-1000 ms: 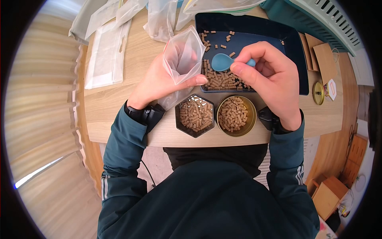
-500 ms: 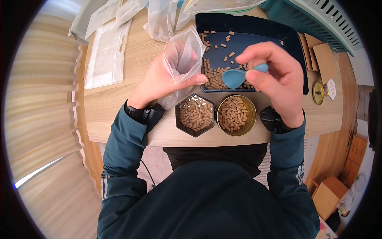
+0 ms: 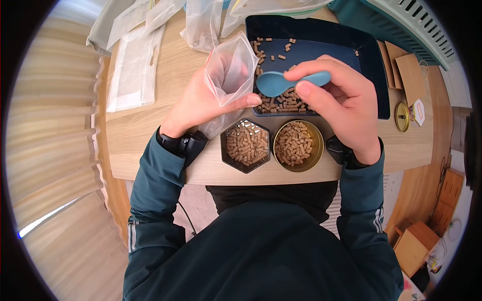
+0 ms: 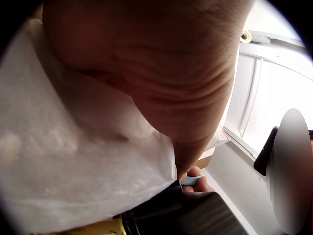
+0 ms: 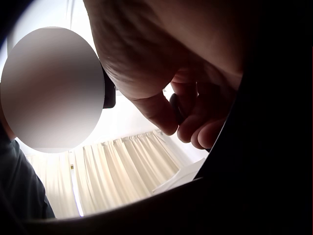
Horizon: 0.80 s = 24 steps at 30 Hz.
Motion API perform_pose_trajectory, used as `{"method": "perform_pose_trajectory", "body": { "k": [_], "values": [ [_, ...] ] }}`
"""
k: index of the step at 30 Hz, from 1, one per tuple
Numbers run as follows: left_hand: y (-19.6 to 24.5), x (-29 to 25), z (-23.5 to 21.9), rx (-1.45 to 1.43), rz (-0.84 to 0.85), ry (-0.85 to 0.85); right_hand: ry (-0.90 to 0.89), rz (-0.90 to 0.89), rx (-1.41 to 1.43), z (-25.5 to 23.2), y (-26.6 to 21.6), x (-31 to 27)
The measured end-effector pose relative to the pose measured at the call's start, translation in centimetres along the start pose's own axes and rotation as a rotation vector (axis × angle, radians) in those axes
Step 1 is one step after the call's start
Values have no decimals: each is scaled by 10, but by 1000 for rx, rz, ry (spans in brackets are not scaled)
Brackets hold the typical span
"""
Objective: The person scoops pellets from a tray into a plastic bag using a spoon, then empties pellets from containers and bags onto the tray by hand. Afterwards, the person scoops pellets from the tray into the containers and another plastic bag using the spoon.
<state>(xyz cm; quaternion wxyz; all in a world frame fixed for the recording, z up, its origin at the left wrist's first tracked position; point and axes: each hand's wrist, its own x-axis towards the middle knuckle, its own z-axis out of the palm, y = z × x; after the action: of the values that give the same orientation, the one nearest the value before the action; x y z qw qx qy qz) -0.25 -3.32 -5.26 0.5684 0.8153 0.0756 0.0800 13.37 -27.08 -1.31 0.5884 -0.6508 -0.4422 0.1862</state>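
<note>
My left hand (image 3: 197,106) is curled round a translucent plastic bag (image 3: 230,70) whose mouth gapes upward; the bag also fills much of the left wrist view. Between thumb and fingers my right hand (image 3: 346,98) pinches a blue spoon (image 3: 272,84), its bowl pointing left above the near left part of a dark blue tray (image 3: 321,37). Brown pellets (image 3: 288,103) lie scattered in that tray. In front stand a hexagonal container (image 3: 246,145) and a round gold tin (image 3: 317,145), both holding pellets. Whether the spoon bowl carries anything I cannot tell.
Flat plastic bags (image 3: 131,75) lie at the left, and another bag (image 3: 202,25) stands behind. A teal and grey crate (image 3: 401,30) is at the back right. Brown cardboard (image 3: 410,78) and a gold lid (image 3: 401,117) rest on the right side.
The spoon dipped toward the pellets near the tray's front, then rose and moved left, nearer the bag. My right fingers have closed more tightly on its handle. The left hand stays put.
</note>
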Motion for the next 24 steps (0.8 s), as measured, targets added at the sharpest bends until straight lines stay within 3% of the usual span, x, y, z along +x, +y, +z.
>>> {"method": "perform_pose_trajectory", "body": {
  "k": [4,6,12,18,21,24],
  "values": [
    [1,0,0,-25,-24,-8,-31,-32,15,-2,-1,0],
    [-1,0,1,-27,27,14,-135,-50,-65,-2,1,1],
    [-3,0,0,-29,0,-7,27,-46,19,1,-1,1],
    [-1,1,0,3,10,-8,-57,-216,-115,-3,-1,4],
    [1,0,0,-41,-5,-9,-187,-153,-193,-2,-3,4],
    [3,0,1,-92,-18,-16,-120,-172,-159,2,-2,3]
  ]
}}
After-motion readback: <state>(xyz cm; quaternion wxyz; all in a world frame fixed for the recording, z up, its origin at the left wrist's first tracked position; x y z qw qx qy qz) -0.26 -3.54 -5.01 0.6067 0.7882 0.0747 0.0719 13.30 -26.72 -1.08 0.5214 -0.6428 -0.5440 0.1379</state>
